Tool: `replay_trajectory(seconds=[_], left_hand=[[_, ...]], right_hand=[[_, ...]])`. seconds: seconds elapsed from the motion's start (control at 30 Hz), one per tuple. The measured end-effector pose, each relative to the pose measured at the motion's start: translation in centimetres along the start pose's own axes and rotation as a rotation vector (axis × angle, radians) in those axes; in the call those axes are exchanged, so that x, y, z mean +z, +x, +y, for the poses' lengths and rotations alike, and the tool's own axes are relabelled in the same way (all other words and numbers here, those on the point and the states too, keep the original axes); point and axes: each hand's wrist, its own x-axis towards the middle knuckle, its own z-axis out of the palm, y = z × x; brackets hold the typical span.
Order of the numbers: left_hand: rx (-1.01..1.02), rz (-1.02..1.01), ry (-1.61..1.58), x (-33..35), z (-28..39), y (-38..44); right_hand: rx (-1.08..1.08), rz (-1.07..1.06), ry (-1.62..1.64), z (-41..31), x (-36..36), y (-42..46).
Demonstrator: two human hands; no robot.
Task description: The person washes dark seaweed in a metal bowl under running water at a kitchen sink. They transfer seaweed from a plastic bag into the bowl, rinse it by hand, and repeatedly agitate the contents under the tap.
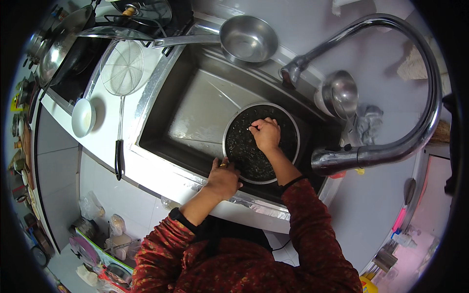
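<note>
A round metal basin (297,141) stands in the right part of the sink (205,99), filled with dark liquid (253,154) and many small floating bits. My right hand (267,134) is over the basin at the liquid's surface, its fingers curled and pinched together. A tiny pale speck shows at the fingertips; whether it is held is unclear. My left hand (224,179), with a ring on one finger, is at the basin's near left rim. Its fingers rest against the rim, and the grip is partly hidden.
A steel saucepan (249,38) sits across the sink's back edge. The curved faucet (432,91) arches over the right side. On the left counter lie a wire skimmer (122,67) and a white bowl (83,118). Metal bowls (344,93) stand behind the sink; a wok (66,40) is at far left.
</note>
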Motion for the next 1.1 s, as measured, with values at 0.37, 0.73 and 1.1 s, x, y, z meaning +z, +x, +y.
replay_trajectory(seconds=[0.37,0.73,1.1], left_hand=[[0.012,0.019,0.008,0.3,0.0,0.1],[0.003,0.003,0.007,0.3,0.0,0.2],[0.003,0.03,0.013,0.8,-0.1,0.2]], right_hand=[[-0.007,0.098,0.017,0.8,1.5,0.5],[0.067,-0.076,0.133,2.3,-0.4,-0.1],[0.051,0.079,-0.002,-0.3,0.7,0.6]])
